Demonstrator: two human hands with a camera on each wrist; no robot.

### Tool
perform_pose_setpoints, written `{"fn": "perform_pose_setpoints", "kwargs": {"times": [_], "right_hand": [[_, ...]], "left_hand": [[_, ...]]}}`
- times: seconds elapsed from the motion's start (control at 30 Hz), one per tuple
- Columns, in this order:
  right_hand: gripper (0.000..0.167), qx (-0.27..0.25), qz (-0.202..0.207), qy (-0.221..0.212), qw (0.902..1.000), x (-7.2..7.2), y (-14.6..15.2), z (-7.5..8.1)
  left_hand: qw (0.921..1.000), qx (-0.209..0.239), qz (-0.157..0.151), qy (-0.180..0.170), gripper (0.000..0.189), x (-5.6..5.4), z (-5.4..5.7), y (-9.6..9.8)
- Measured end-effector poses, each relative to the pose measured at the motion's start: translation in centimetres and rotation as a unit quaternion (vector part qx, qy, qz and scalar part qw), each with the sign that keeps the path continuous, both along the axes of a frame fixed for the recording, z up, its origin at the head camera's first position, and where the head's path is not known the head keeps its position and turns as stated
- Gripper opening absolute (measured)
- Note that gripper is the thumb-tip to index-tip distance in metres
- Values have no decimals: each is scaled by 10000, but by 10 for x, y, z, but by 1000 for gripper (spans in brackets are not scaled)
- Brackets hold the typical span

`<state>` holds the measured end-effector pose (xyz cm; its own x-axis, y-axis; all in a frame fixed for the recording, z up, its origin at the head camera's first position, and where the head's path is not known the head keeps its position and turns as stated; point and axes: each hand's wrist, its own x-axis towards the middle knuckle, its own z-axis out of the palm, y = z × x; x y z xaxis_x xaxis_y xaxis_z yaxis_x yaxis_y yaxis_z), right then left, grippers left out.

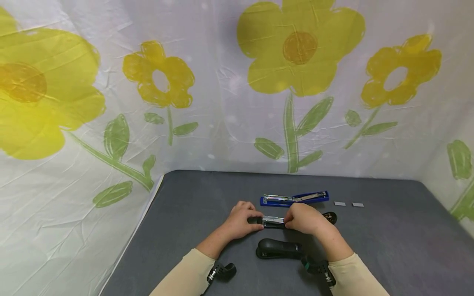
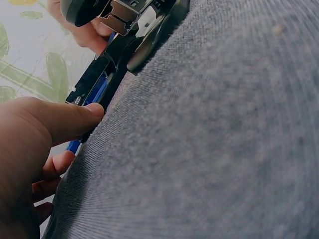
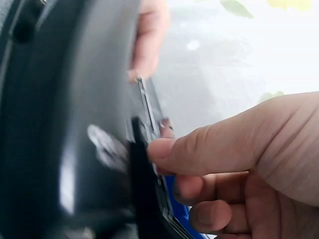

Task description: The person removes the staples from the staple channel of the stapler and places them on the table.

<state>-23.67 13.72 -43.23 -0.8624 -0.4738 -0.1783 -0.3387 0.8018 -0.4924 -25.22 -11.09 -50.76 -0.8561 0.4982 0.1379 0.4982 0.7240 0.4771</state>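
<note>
A black stapler (image 1: pixel 273 222) lies opened out flat on the table, its silver staple channel facing up. My left hand (image 1: pixel 242 220) grips its left end between thumb and fingers; the thumb also shows on it in the left wrist view. At the middle of the channel, my right hand (image 1: pixel 304 218) pinches with thumb and forefinger, and it hides part of the stapler. Whether a staple strip is between those fingertips, I cannot tell. Nearer to me lies a second black stapler (image 1: pixel 279 249), closed, which looms blurred (image 3: pixel 99 99) in the right wrist view.
Behind the hands a blue stapler (image 1: pixel 294 199) lies opened flat. Two small staple strips, one (image 1: pixel 339 203) left of the other (image 1: pixel 358 204), lie to its right. A flowered curtain (image 1: pixel 222 102) hangs along the far edge of the dark grey table (image 1: pixel 185 197).
</note>
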Motion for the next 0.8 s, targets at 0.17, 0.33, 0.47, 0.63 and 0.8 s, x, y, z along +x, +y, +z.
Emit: {"fn": "perform_pose_setpoints", "kwargs": {"times": [0.17,0.33,0.47,0.63,0.8], "right_hand": [[7,-187,-257,126,9994,2,-5,-2],[12,-565,-720,193,9956,3,-6,-5],[14,-847,-1023,235,9909,3,-7,-9],[10,-1305,-1380,2,9818,1,-11,-13],[13,-1217,-1252,55,9846,0,-14,-13]], "left_hand": [[10000,22,17,54,33,-1,-1,0],[10000,13,4,85,33,-1,-2,1],[10000,-6,12,48,33,-1,-2,1],[10000,-2,20,-18,33,-2,-3,1],[9999,32,45,-118,34,-2,-3,0]]}}
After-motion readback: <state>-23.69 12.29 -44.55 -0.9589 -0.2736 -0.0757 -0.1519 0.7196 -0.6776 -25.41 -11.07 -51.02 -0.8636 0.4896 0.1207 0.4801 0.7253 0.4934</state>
